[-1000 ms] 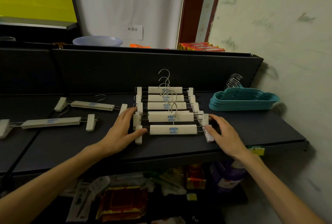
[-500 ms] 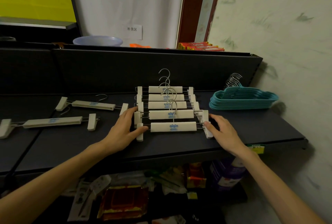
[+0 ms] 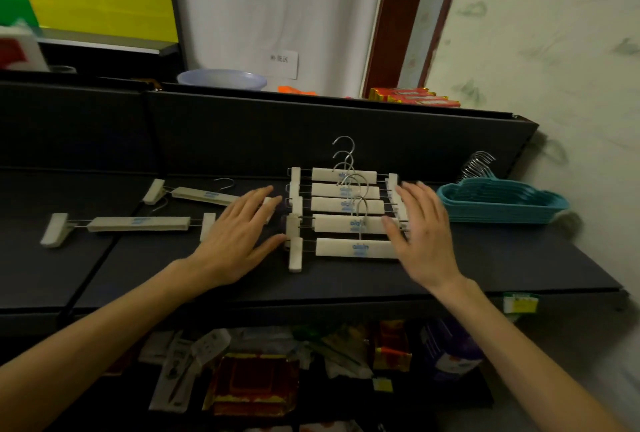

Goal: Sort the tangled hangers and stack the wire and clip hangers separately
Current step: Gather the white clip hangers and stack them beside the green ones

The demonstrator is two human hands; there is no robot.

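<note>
On the dark shelf (image 3: 346, 279) lies a row of five white clip hangers (image 3: 346, 213), set one behind the other with their bars parallel and their metal hooks rising toward the back panel. The left hand (image 3: 239, 237) lies flat beside the left ends of this row, its fingers (image 3: 258, 197) straight and spread, grasping nothing; the thumb reaches toward the clip (image 3: 295, 253) of the nearest hanger and seems to touch it, though the contact is hard to judge. The right hand (image 3: 424, 234) is over the right ends of the row, palm down, fingers (image 3: 410, 194) extended and released, covering the clips on that side; whether it presses on them or hovers just above cannot be told. To the left of the row, well apart from it, two more clip hangers lie loose on the shelf: one (image 3: 131, 224) nearer the front edge, the other (image 3: 201, 194) farther back, its right end hidden behind the left hand. At the right end of the shelf, near the wall, sits a neat stack of teal hangers (image 3: 502, 204) with their metal hooks (image 3: 476, 163) bunched together at the back. Behind the back panel stand a pale plastic basin (image 3: 221, 79) and some red packets (image 3: 412, 97). Below the shelf is a jumble of packaged goods (image 3: 256, 383).
</note>
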